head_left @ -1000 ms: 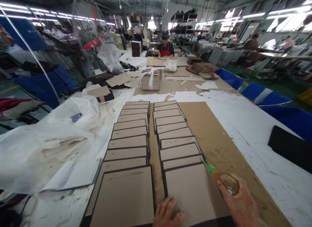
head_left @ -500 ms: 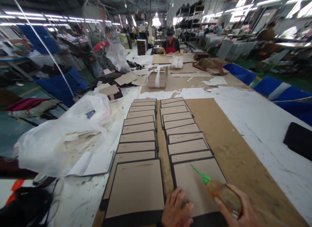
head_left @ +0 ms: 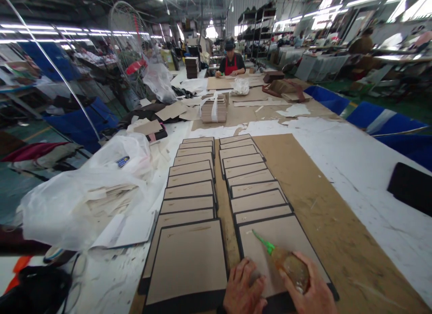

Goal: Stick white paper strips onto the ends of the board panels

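Note:
My right hand (head_left: 305, 282) is wrapped round a glue bottle (head_left: 290, 268) of see-through plastic with amber liquid inside. Its long green nozzle tip (head_left: 259, 237) points to the upper left, over the top part of the nearest right-hand panel (head_left: 280, 235). That panel is beige board with a black border. My left hand (head_left: 245, 287) lies on the panel's lower left corner, fingers spread. To its left is the front panel of the other row (head_left: 194, 260), with a brownish glue streak near its top edge. Behind both, overlapping panels run away in two rows.
Brown board (head_left: 324, 215) lies under the rows on a white table. A clear plastic bag (head_left: 67, 201) with scraps is at left, a black flat item (head_left: 411, 188) at right. Beyond stands a tied stack of boards (head_left: 214, 109). A person in a red apron (head_left: 231, 64) sits at the far end.
My right hand has moved left with the glue bottle, and the nozzle tip is nearer the panel's upper left corner. The left hand stays on the panel.

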`<state>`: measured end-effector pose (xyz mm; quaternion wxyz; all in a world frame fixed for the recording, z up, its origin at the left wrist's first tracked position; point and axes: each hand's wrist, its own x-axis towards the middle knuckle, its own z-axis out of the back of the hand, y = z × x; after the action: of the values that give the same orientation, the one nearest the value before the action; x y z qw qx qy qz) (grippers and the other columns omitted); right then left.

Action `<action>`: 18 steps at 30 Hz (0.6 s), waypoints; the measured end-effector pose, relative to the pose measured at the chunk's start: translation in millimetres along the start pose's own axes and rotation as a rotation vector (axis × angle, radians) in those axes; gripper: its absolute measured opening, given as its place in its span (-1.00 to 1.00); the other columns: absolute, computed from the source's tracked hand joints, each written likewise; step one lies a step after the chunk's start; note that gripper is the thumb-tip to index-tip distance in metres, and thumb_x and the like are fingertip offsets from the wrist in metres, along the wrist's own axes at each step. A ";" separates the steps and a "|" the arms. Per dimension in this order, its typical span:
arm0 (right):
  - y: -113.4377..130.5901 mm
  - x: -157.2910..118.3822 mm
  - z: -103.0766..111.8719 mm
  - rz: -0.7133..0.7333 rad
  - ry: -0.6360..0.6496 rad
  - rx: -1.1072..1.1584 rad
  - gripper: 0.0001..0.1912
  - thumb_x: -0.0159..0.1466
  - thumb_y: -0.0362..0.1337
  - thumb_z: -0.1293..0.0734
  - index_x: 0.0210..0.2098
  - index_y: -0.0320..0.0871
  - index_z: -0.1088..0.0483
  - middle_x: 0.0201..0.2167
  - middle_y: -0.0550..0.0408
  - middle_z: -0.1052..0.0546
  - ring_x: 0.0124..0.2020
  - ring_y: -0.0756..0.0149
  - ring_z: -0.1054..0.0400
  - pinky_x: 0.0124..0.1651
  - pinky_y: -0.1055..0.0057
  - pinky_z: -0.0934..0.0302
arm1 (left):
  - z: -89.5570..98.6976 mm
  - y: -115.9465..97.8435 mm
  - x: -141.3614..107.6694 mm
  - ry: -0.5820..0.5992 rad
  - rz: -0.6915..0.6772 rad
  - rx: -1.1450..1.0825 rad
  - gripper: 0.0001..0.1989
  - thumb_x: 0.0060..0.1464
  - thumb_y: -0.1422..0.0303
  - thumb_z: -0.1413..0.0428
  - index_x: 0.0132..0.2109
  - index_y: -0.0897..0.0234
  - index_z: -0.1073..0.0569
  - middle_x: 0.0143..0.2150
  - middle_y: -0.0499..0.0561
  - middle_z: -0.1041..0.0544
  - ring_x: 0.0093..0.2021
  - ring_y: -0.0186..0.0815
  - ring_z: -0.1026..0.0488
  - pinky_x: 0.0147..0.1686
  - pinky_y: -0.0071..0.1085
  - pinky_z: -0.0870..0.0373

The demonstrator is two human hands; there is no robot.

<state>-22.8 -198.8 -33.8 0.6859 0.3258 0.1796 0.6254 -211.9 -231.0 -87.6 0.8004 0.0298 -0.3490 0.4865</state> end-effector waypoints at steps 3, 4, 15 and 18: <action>-17.3 14.2 19.8 -0.126 -0.036 -0.041 -0.45 0.02 0.10 -0.29 -0.14 -0.15 -0.28 -0.17 -0.08 -0.45 -0.14 0.06 -0.36 -0.11 0.17 -0.27 | 4.4 2.1 4.2 0.029 -0.025 0.040 -0.66 0.01 0.03 -0.03 -0.15 0.10 -0.42 -0.13 0.03 -0.41 -0.06 -0.19 -0.34 -0.25 -0.35 -0.32; -22.9 19.8 27.2 -0.169 -0.064 -0.052 -0.44 0.01 0.11 -0.29 -0.13 -0.15 -0.28 -0.16 -0.09 -0.44 -0.13 0.04 -0.35 -0.08 0.14 -0.25 | 5.6 3.0 5.5 0.048 -0.042 0.056 -0.67 0.02 0.03 -0.02 -0.15 0.09 -0.42 -0.14 0.02 -0.42 -0.06 -0.20 -0.34 -0.26 -0.37 -0.32; -24.9 40.2 67.6 -0.521 -0.206 0.033 -0.34 -0.10 0.19 -0.32 -0.15 -0.12 -0.30 -0.13 -0.09 -0.42 -0.10 -0.06 -0.29 -0.04 0.02 -0.17 | 14.7 9.2 15.6 0.035 -0.102 0.103 -0.54 0.16 -0.03 0.23 -0.22 0.06 -0.47 -0.19 -0.01 -0.45 -0.09 -0.27 -0.37 -0.27 -0.42 -0.30; -23.9 37.5 67.9 -0.478 -0.216 0.052 -0.32 -0.09 0.21 -0.30 -0.14 -0.13 -0.29 -0.12 -0.10 -0.41 -0.08 -0.07 -0.28 -0.01 0.01 -0.14 | 14.0 9.0 16.7 0.033 -0.103 0.097 -0.52 0.17 -0.03 0.25 -0.22 0.07 -0.47 -0.20 0.00 -0.44 -0.09 -0.28 -0.36 -0.27 -0.43 -0.29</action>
<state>45.0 -177.5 5.4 0.8208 0.3565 0.1932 0.4024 -221.7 -219.0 -69.9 0.8275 0.0783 -0.3100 0.4614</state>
